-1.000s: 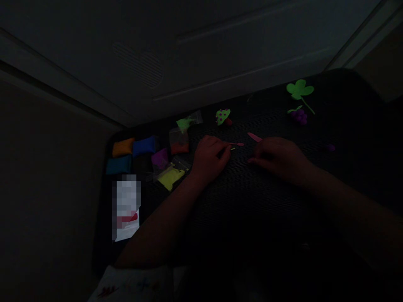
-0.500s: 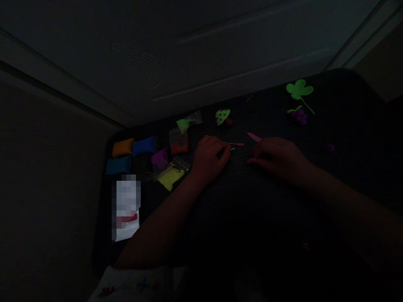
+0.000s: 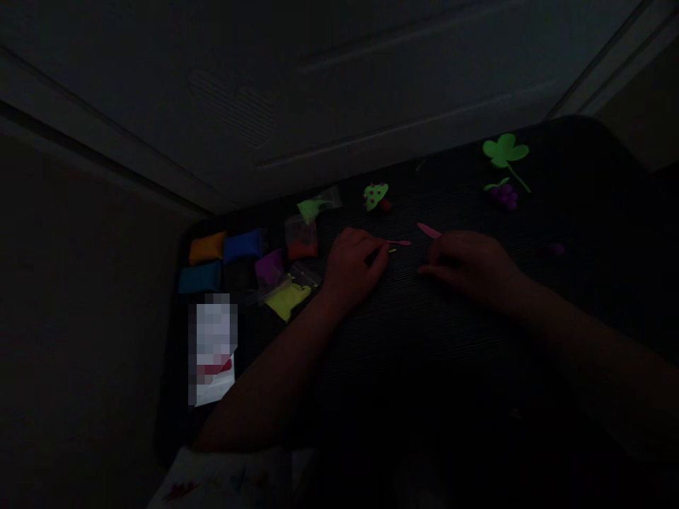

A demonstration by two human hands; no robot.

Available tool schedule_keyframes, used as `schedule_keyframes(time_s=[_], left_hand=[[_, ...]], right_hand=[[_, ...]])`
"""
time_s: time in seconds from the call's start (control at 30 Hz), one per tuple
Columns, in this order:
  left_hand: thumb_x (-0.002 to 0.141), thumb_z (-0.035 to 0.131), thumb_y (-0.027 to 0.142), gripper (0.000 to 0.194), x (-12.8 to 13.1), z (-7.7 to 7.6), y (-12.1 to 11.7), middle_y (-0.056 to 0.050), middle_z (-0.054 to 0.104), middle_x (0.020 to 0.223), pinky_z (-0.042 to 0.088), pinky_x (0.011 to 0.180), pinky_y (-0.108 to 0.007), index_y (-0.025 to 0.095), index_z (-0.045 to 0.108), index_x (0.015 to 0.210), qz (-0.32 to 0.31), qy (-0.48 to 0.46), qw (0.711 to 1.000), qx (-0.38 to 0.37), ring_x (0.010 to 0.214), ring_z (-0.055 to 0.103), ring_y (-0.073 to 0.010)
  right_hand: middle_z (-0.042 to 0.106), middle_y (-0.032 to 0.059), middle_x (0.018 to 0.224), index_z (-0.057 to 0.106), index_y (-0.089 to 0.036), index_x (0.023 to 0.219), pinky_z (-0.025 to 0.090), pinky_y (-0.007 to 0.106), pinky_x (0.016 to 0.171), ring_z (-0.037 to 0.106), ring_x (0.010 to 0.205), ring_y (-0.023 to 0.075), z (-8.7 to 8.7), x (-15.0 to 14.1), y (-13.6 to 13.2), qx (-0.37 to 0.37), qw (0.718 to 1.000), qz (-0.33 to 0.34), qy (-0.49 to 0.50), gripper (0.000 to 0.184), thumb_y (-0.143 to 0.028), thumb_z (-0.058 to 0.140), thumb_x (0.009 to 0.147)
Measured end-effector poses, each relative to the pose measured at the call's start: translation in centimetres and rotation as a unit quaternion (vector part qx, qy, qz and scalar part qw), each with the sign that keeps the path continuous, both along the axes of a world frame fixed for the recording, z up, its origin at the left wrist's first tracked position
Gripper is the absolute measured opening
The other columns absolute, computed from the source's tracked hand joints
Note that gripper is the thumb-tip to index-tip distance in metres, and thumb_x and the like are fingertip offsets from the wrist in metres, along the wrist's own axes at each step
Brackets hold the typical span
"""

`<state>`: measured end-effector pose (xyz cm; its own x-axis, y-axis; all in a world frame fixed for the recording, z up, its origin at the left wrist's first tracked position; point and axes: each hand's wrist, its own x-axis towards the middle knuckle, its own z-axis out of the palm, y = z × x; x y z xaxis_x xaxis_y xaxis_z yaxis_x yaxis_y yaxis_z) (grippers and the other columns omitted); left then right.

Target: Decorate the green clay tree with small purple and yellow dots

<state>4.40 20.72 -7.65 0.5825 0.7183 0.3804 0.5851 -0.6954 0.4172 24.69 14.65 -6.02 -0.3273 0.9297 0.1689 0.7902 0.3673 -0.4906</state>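
Note:
My left hand (image 3: 356,267) rests on the dark table with thumb and index finger pinched together. A thin yellow strip of clay (image 3: 392,250) pokes out at its fingertips. Just behind those fingers lies a slim pink modelling tool (image 3: 402,242), its other end hidden by the hand. To the right, my right hand (image 3: 469,268) is closed, fingers curled and thumb pressed against them; what they hold, if anything, is hidden. A pink plastic knife (image 3: 428,230) shows its blade behind the right knuckles. Whether the hand touches it I cannot tell.
Behind the hands stands a green-capped clay mushroom (image 3: 376,197). Back right are a green clay leaf shape (image 3: 505,150) and purple clay grapes (image 3: 503,196); a purple lump (image 3: 556,249) lies nearer. Several clay packets, including a yellow one (image 3: 287,298), lie left, near a white packet (image 3: 215,389).
The picture is slightly dimmer. Both hands and the things on the table stay practically where they were.

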Motion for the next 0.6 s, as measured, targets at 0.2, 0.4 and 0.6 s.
schedule_keyframes(time_s=[0.2,0.4,0.6], left_hand=[[0.082,0.046,0.027,0.02,0.03,-0.03,0.03,-0.004,0.062,0.078,0.04,0.074,-0.032,0.016,0.062,0.083,0.001,-0.007,1.0,0.003,0.078,0.052,-0.0152],[0.081,0.046,0.027,0.019,0.03,-0.1,0.08,-0.004,0.062,0.077,0.04,0.074,-0.033,0.017,0.062,0.082,0.002,-0.012,1.0,0.005,0.077,0.052,-0.0151],[0.082,0.046,0.027,0.019,0.03,0.02,0.05,-0.004,0.062,0.078,0.04,0.075,-0.033,0.017,0.062,0.084,-0.002,-0.011,1.0,0.001,0.077,0.052,-0.0151]], right_hand=[[0.059,0.001,0.077,0.055,-0.019,0.076,0.039,0.027,0.068,0.055,0.075,0.0151,0.08,0.0,-0.01,-0.003,1.0,-0.011,0.011,0.014,-0.033,0.057,0.076],[0.059,0.0013,0.077,0.056,-0.019,0.076,0.04,0.027,0.068,0.055,0.076,0.0151,0.1,-0.01,-0.06,-0.007,1.0,-0.006,0.01,0.013,-0.032,0.056,0.076],[0.059,0.0015,0.076,0.055,-0.019,0.074,0.04,0.028,0.067,0.055,0.074,0.0151,0.08,-0.03,-0.02,-0.011,1.0,-0.013,0.002,0.014,-0.033,0.056,0.076]])
